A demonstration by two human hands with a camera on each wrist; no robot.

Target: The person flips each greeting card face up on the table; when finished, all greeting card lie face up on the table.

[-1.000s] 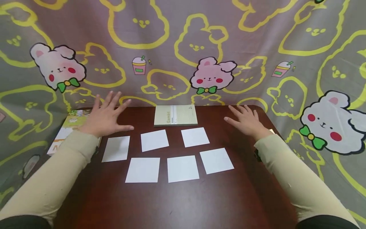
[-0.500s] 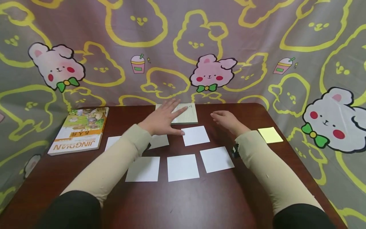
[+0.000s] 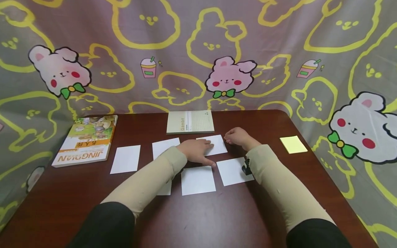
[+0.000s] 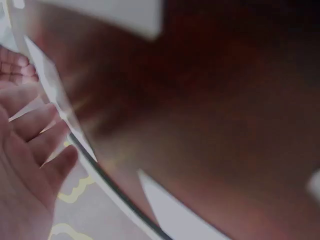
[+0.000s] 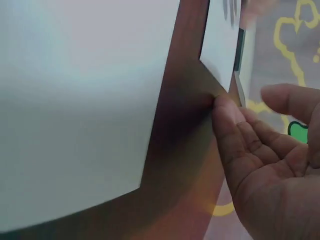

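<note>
Several white paper squares lie spread on the dark table. My left hand point(image 3: 196, 151), fingers extended, is over the left part of the back right square point(image 3: 219, 142); whether it touches the paper is hard to tell. At that square's right edge is my right hand point(image 3: 240, 137). In the right wrist view, its bent fingertips point(image 5: 222, 107) reach the tabletop by the paper's corner, with the thumb apart from them. Closer to me are the front middle square point(image 3: 198, 182) and front right square point(image 3: 231, 170). My left forearm partly covers the front left square point(image 3: 165, 189).
Another white square point(image 3: 125, 159) lies at the left. A thick book point(image 3: 88, 141) rests at the far left, and a pale green notebook point(image 3: 198, 122) at the back. Yellow sticky notes point(image 3: 293, 144) sit at the right. A patterned curtain point(image 3: 180, 41) hangs behind the table point(image 3: 217, 220).
Both hands, first spread wide at the sides, have come inward to the back right square. The left hand moved right and nearer; the right hand moved left and its fingers bent.
</note>
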